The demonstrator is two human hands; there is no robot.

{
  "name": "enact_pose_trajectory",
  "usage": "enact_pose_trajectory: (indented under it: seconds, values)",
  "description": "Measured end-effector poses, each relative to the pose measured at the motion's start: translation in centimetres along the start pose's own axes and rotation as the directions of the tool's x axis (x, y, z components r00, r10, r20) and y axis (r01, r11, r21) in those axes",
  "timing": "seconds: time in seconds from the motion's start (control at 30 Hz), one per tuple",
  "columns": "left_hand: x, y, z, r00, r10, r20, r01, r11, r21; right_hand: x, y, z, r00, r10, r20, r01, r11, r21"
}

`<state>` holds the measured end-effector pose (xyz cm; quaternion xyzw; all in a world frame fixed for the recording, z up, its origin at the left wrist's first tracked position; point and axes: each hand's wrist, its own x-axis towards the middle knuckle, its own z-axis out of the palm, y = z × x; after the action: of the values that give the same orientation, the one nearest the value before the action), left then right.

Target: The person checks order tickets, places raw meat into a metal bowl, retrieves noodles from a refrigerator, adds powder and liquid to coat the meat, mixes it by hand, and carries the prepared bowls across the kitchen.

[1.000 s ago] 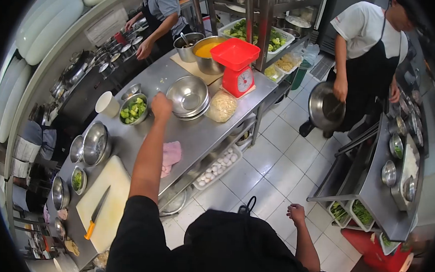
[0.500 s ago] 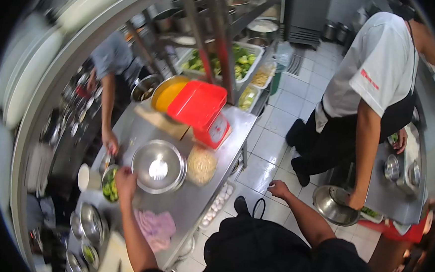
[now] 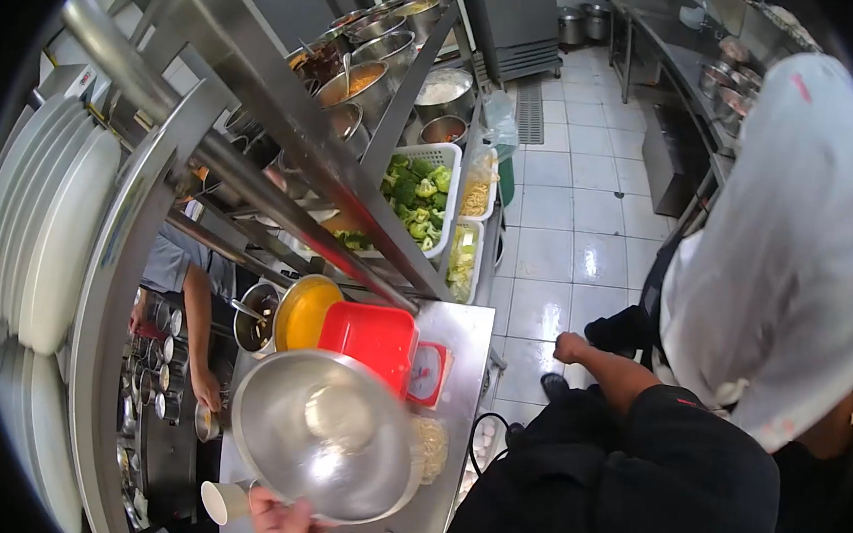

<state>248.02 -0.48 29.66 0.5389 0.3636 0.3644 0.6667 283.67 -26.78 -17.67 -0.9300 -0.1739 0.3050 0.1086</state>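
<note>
My left hand [image 3: 289,525] grips the near rim of a large stainless steel mixing bowl [image 3: 285,419], which is tilted and raised above the metal worktable [image 3: 457,366]. A second rim edge shows along its right side; whether another bowl is nested under it I cannot tell. Behind the bowl stands a red kitchen scale [image 3: 427,374] with a red tray [image 3: 368,341]. The bowl partly covers a bag of pale noodle-like food [image 3: 430,449]. Beside my left hand is a white paper cup [image 3: 222,501]. My right hand [image 3: 570,348] hangs over the floor, fingers curled, with nothing visible in it.
Steel posts and a shelf with stacked white plates [image 3: 67,235] rise at the left. A pot of yellow liquid [image 3: 306,313] and a basket of broccoli [image 3: 438,238] lie beyond the scale. A co-worker in white [image 3: 779,249] stands close on my right; another's arm [image 3: 198,331] reaches in across the table.
My left hand has taken hold of the mixing bowl and lifted it off the table. The view has swung, and the co-worker in white now appears nearer. My right hand remains low, fingers curled.
</note>
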Motion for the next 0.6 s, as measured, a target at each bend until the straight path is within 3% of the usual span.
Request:
enact_pose_trajectory:
  seconds: [0.07, 0.1, 0.13, 0.17, 0.27, 0.33, 0.4, 0.5, 0.53, 0.6]
  values:
    - [0.2, -2.0, 4.6, 0.991, -0.055, 0.121, 0.069, 0.991, -0.112, 2.7, 1.1, -1.5, 0.994, 0.036, 0.105, -0.034, 0.999, -0.016]
    - [0.7, -3.6, 6.3, 0.974, -0.158, 0.164, 0.174, 0.981, -0.089, 3.7, 2.1, -1.9, 1.0, -0.01, 0.028, 0.009, 1.0, 0.02]
    - [1.4, -4.5, 9.5, 0.951, -0.221, 0.215, 0.25, 0.96, -0.121, 5.1, 3.1, -2.8, 0.995, 0.044, 0.086, -0.052, 0.995, 0.086]
    - [1.8, -5.1, 14.7, 0.973, -0.15, 0.178, 0.179, 0.971, -0.159, 6.3, 4.2, -3.6, 0.995, 0.046, 0.087, -0.055, 0.993, 0.104]
    - [5.5, -8.2, 22.3, 0.915, -0.215, 0.342, 0.315, 0.91, -0.27, 11.6, 11.3, -4.0, 0.987, 0.123, 0.104, -0.134, 0.985, 0.111]
    - [7.4, -9.5, 27.5, 0.916, -0.234, 0.325, 0.319, 0.917, -0.241, 13.4, 15.9, -4.4, 0.983, 0.175, -0.054, -0.169, 0.98, 0.102]
    - [9.2, -10.3, 31.6, 0.922, -0.235, 0.307, 0.304, 0.932, -0.199, 13.9, 19.4, -6.6, 0.937, 0.35, -0.009, -0.338, 0.912, 0.234]
    - [11.2, -11.5, 36.1, 0.929, -0.244, 0.277, 0.295, 0.942, -0.16, 14.9, 22.9, -9.6, 0.861, 0.49, 0.135, -0.497, 0.757, 0.424]
    - [11.7, -11.8, 37.7, 0.937, -0.247, 0.248, 0.292, 0.942, -0.166, 15.3, 23.8, -10.2, 0.856, 0.491, 0.163, -0.509, 0.738, 0.443]
    - [12.9, -12.8, 40.4, 0.934, -0.237, 0.266, 0.287, 0.943, -0.17, 15.5, 23.9, -12.4, 0.887, 0.457, 0.064, -0.444, 0.805, 0.393]
